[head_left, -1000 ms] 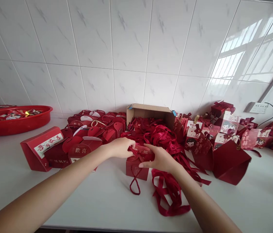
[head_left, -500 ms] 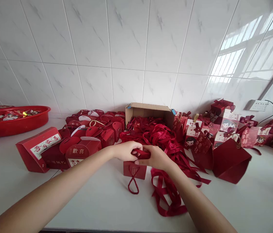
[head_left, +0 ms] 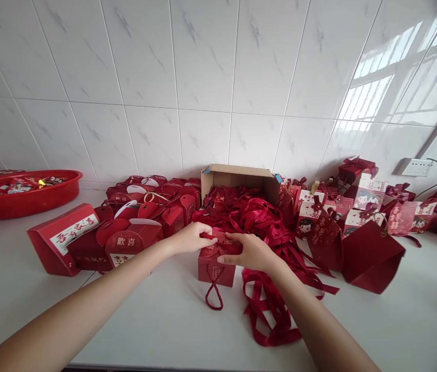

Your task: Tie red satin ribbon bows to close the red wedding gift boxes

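Note:
A small red gift box [head_left: 216,272] with a twisted red cord handle [head_left: 214,297] hanging down its front stands upright on the white table. My left hand [head_left: 193,237] pinches the box's top flap from the left. From the right, my right hand [head_left: 244,250] has its thumb at the front of the box top and its fingers behind, gripping it. Part of the lid shows between the two hands. Right behind lies a heap of dark red ribbons [head_left: 260,217], and a loose ribbon loop [head_left: 265,310] rests on the table to the right.
An open cardboard box [head_left: 241,174] stands by the tiled wall. Several red gift boxes [head_left: 133,243] crowd the left, beside a red basin [head_left: 28,199] of wrapped sweets. More decorated boxes [head_left: 365,196] and an empty-looking folded red box [head_left: 373,258] are at right, near a power strip [head_left: 414,167].
My hands have moved apart, the left one shifting left and slightly up. More of the gift box's top now shows between them; the box has stayed in place.

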`<state>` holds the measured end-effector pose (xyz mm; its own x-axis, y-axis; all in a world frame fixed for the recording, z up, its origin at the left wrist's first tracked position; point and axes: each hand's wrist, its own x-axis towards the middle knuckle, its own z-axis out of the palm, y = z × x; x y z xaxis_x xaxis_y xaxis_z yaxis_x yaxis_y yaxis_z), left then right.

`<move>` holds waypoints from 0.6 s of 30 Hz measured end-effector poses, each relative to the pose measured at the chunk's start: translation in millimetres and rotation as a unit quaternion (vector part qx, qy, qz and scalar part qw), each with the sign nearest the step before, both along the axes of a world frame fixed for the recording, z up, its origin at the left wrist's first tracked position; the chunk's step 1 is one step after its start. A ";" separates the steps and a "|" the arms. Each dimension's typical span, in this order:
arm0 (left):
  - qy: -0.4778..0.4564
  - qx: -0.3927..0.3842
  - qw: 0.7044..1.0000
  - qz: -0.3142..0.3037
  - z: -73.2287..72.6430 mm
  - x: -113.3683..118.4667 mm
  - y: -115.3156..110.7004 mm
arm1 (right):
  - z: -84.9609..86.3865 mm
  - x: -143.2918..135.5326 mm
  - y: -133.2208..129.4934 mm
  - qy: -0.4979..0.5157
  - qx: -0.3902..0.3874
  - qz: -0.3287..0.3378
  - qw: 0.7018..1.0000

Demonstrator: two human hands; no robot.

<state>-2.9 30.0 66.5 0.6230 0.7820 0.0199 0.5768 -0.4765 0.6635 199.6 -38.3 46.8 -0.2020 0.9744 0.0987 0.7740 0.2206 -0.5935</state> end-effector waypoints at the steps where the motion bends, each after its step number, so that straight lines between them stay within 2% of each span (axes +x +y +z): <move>1: -0.004 0.000 1.000 0.000 -1.3 -1.2 0.4 | 0.3 0.2 -0.6 0.000 -0.002 0.002 1.000; 11: -0.051 -0.019 0.999 -0.005 -4.4 -4.2 -0.8 | -4.4 3.1 -3.7 0.027 -0.008 0.004 1.000; 15: -0.110 -0.039 0.993 0.013 -0.2 -8.8 -3.9 | -9.7 8.9 -4.8 0.143 0.020 0.051 0.988; 18: -0.189 -0.061 0.979 0.056 7.9 -14.2 -2.6 | -7.9 15.6 -5.1 0.290 0.044 0.049 0.955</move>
<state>-17.0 27.4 74.5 0.5005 0.8554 0.1338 0.3236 -0.3282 0.8875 215.2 -43.4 38.9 -0.1779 0.9364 0.3026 0.2947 0.3441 -0.8915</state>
